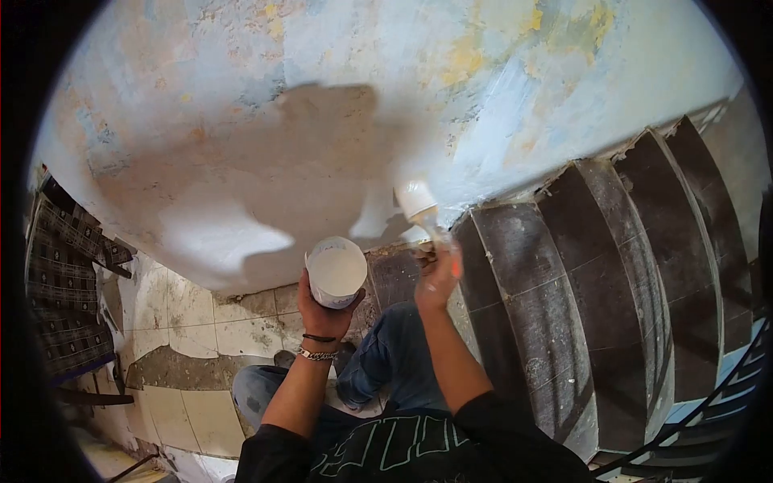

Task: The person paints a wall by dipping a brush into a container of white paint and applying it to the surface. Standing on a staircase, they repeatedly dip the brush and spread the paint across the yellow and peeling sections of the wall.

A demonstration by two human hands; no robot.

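My left hand (328,315) is wrapped round a white tub (336,274) of white paint, held upright in front of me. In my right hand (438,278) is a paintbrush (417,201), gripped by its handle, its wide bristles coated white. The bristles are up against the lower part of the wall (499,105), close to where it meets the stairs. Patchy white, yellow and blue layers show on the wall's surface. Slight motion blur covers the right hand and the handle.
Dark tiled stairs (547,298) with white spatter climb along the wall on the right, beside a dark railing (700,402). Patterned cloth (68,282) hangs at the left. Broken cream floor tiles (185,338) lie below, with a bare rough strip between them.
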